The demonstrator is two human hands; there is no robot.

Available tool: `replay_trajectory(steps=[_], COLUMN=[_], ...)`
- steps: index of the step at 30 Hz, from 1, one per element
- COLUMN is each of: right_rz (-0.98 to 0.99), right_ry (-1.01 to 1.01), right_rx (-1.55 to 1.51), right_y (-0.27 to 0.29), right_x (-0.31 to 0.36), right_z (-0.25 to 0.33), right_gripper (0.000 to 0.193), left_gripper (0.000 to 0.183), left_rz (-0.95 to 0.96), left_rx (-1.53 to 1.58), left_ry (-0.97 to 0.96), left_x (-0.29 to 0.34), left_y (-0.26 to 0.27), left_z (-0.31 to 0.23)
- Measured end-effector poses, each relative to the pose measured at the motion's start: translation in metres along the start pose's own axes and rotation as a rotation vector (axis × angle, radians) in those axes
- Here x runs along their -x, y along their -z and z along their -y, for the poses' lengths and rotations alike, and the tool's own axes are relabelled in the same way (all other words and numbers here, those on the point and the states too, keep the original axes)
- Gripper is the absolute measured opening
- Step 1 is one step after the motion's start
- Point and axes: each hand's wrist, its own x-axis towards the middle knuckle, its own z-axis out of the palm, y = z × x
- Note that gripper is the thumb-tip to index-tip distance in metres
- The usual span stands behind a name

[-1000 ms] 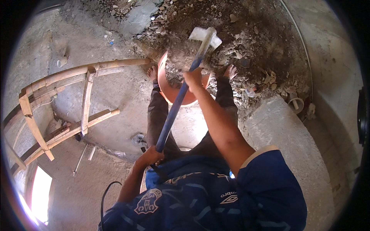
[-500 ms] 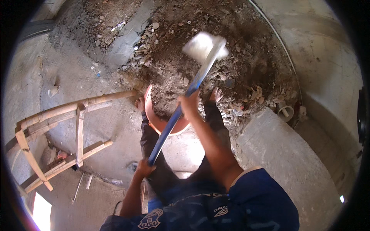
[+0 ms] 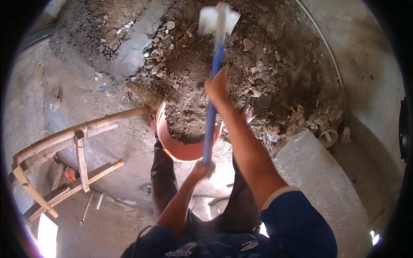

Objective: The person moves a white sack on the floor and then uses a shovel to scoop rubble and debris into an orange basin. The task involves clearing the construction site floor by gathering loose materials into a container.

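Observation:
A hoe (image 3: 210, 129) with a blue handle and a broad pale metal blade stretches away from me over the dirt. My right hand (image 3: 217, 88) is wrapped round the middle of its handle. Lower down, my left hand (image 3: 202, 170) grips the handle's near end. The blade is blurred, and I cannot tell whether it touches the ground. Between my bare feet lies an orange curved scoop-like pan (image 3: 183, 153), its open side toward the heap of soil and rubble (image 3: 189, 92). Soil sits at its mouth, and the handle crosses in front of its right part.
A wooden bamboo-like frame (image 3: 80, 150) lies at the left. A raised concrete slab (image 3: 322, 172) is on the right, with a white pipe end (image 3: 328, 136) beyond it. Along the right wall runs a thin pale pipe (image 3: 329, 47). Loose stones (image 3: 155, 56) edge a concrete strip.
The hoe's blade has swung away and to the left, so the handle is now nearly straight ahead. Both hands keep their hold; my left hand has moved right, my right hand farther forward.

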Motion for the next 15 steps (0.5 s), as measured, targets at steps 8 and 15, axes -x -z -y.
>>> replay_trajectory(steps=[8,15], right_rz=[0.061,-0.152], right_ry=[-0.058,0.29], right_rx=[-0.026,0.003], right_y=[0.022,0.033], right_x=[0.133,-0.034], right_z=[-0.024,0.126], right_gripper=[0.059,0.04], left_gripper=[0.022,0.029], left_rz=[-0.043,0.005], left_rx=[0.023,0.155], left_ry=[-0.022,-0.257], left_x=[0.096,-0.141], left_y=[-0.008,0.031], left_z=[0.103,-0.043])
